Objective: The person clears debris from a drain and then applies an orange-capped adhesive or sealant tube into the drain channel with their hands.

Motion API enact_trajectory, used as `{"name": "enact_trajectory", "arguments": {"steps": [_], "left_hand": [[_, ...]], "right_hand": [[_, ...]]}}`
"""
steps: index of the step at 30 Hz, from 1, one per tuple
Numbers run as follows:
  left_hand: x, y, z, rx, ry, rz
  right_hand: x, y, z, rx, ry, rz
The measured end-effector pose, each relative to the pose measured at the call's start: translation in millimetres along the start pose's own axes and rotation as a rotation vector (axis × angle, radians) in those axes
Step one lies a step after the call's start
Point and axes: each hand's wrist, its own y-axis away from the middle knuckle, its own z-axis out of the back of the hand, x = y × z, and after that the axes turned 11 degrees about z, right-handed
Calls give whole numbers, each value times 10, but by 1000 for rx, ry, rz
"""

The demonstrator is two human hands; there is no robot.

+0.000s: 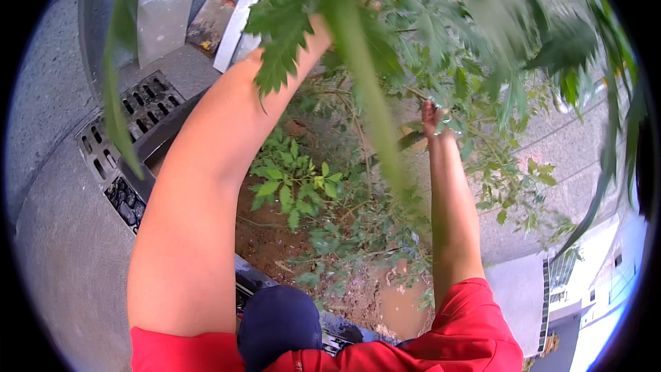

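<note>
Over soil [267, 240], leafy branches [428, 38] could be snapped by pulling. Grip of right hand [431, 118] and mostly hidden left hand [375, 5] cannot be told.

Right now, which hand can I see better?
The right hand, right of the picture's middle: much of it shows. The left arm reaches up behind leaves, which hide most of its hand.

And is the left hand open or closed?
Cannot tell: green leaves block the view beyond the left arm, so the fingers cannot be made out.
</note>
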Motion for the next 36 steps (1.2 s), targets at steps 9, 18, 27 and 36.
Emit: {"name": "enact_trajectory", "arguments": {"steps": [9, 18, 27, 36], "left_hand": [[-1201, 310, -558, 10, 260, 260], [-557, -98, -1269, 121, 421, -201], [-1243, 698, -815, 184, 611, 186], [-1708, 1234, -379, -473, -24, -184]], "right_hand": [[-178, 117, -195, 228, 714, 344], [657, -641, -1399, 1065, 924, 1316], [646, -1429, -1185, 742, 1503, 645], [654, -1423, -1171, 621, 1475, 240]]}}
